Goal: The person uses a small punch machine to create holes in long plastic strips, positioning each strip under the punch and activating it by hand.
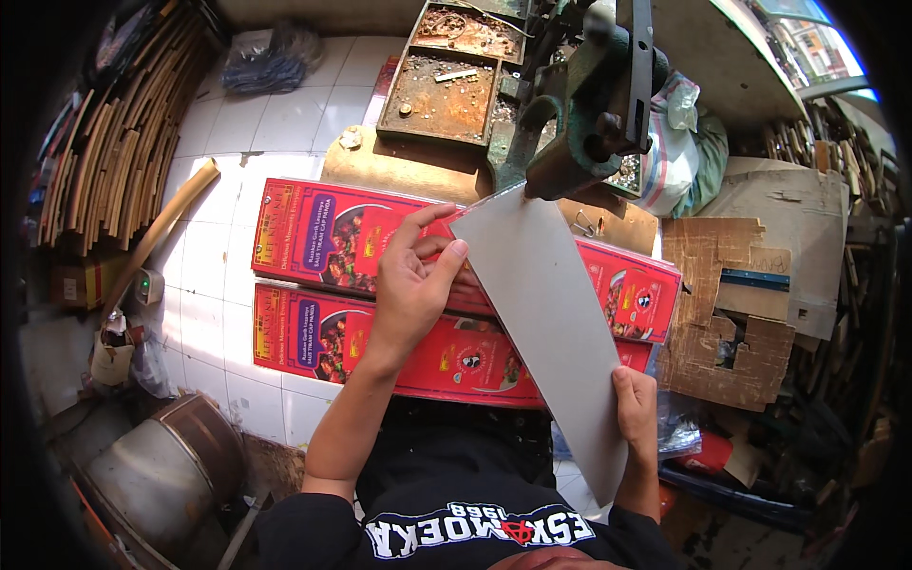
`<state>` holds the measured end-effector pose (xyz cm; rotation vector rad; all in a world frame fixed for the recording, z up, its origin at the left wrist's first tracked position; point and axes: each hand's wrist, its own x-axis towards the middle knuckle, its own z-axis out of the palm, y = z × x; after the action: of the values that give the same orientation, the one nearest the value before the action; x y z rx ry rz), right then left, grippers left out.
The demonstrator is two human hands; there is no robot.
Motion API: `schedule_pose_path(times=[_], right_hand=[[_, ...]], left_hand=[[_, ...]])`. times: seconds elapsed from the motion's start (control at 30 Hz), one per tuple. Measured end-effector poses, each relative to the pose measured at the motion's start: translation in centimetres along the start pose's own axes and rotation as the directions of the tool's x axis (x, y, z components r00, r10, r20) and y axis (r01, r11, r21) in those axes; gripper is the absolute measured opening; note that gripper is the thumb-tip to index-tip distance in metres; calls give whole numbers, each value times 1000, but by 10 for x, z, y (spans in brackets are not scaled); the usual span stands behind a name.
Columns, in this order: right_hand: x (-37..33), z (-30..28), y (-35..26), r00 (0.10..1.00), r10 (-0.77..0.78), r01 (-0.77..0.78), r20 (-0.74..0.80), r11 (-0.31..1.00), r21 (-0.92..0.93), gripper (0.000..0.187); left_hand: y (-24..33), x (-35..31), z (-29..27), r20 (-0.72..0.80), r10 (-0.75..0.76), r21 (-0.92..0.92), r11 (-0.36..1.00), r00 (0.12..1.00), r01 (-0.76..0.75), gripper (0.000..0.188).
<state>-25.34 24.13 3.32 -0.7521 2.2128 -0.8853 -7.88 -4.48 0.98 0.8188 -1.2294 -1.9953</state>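
Grey panel (546, 294) slants over the red printed panels (489, 369), its far end at the head of the green machine (575, 166). Right hand (637, 404) clamped on its right edge, thumb on top; left hand (418, 271) at the far left corner, pinching or merely touching: cannot tell. Hands well apart. Risks, judged: uneven support could twist the panel, skewing its far edge; a forward slip could bring left fingers against metal.

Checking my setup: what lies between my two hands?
In the head view, the grey panel lies between the left hand and right hand, with red printed sheets beneath it.
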Motion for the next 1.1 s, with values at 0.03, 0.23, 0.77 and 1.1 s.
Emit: schedule_pose_path(times=[0.03,0.23,0.77,1.1], right_hand=[[0,0,0,1000,-3,3,1,1000,2,51],[0,2,3,1000,11,-11,6,1000,28,52],[2,1,11,998,44,-48,48,996,71,52],[-4,1,0,999,32,-33,26,999,8,52]], left_hand=[[1,0,0,-2,1,2,1000,1000,-1,39],[1,2,-1,-6,-29,0,1000,1000,29,39],[7,2,-2,4,-57,-18,998,998,58,40],[3,0,-3,12,-78,-6,997,997,78,39]])
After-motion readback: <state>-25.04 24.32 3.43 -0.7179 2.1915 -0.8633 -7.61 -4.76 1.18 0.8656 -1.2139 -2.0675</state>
